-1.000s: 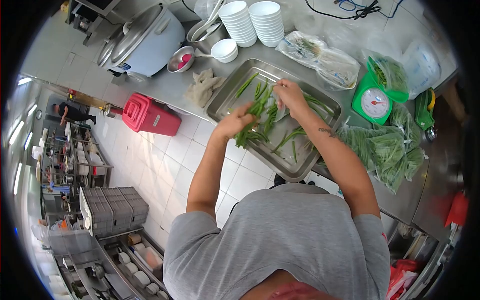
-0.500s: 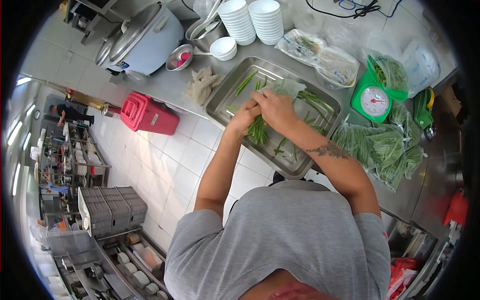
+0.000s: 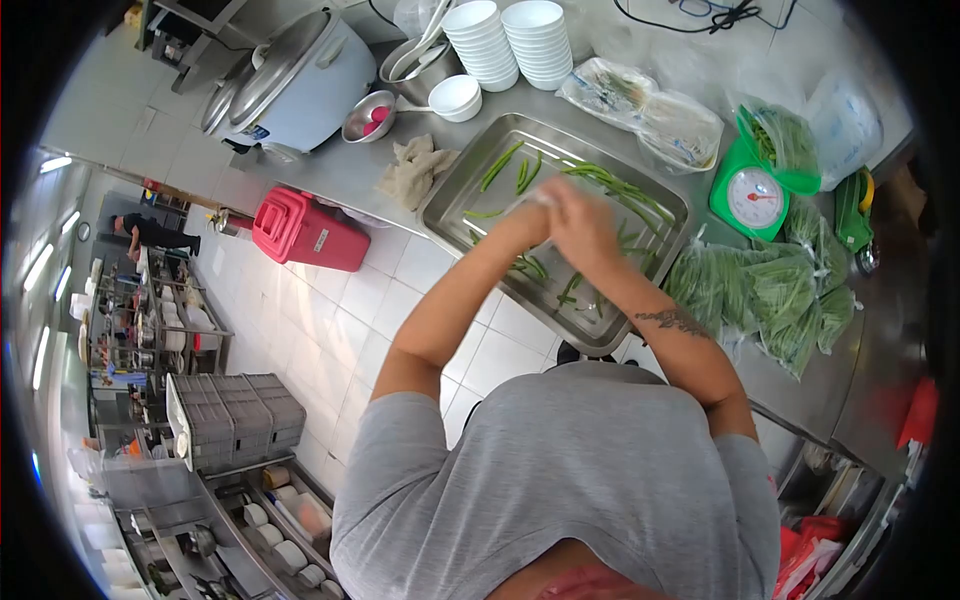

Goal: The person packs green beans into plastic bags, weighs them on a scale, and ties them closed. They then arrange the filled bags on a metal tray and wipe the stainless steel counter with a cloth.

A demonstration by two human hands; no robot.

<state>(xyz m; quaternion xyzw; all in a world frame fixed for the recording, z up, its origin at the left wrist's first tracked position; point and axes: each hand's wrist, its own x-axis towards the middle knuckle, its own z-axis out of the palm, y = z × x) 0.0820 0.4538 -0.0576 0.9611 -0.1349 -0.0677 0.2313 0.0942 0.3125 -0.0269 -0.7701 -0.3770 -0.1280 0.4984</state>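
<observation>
My left hand (image 3: 522,222) and my right hand (image 3: 578,218) meet over a metal tray (image 3: 428,215), both smeared by motion. Their fingers look closed together on a clear plastic bag, which is mostly hidden by the hands now. Some green beans (image 3: 530,266) show just below my left hand; whether they are in the bag or loose I cannot make out. Loose green beans (image 3: 625,188) lie along the tray's far right, with several more (image 3: 500,166) at its far left.
Right of the tray stand a green scale (image 3: 752,200) and bagged green beans (image 3: 765,285). Behind are stacked white bowls (image 3: 483,50) and plastic-wrapped packs (image 3: 640,110). A cloth (image 3: 415,170), a large cooker (image 3: 300,85) and a red bin (image 3: 310,230) are leftward. Another person (image 3: 155,232) stands far off.
Both hands have moved slightly right over the tray and blurred. The clear bag end that stuck out beyond my fingers no longer shows. More of the far-right beans are visible.
</observation>
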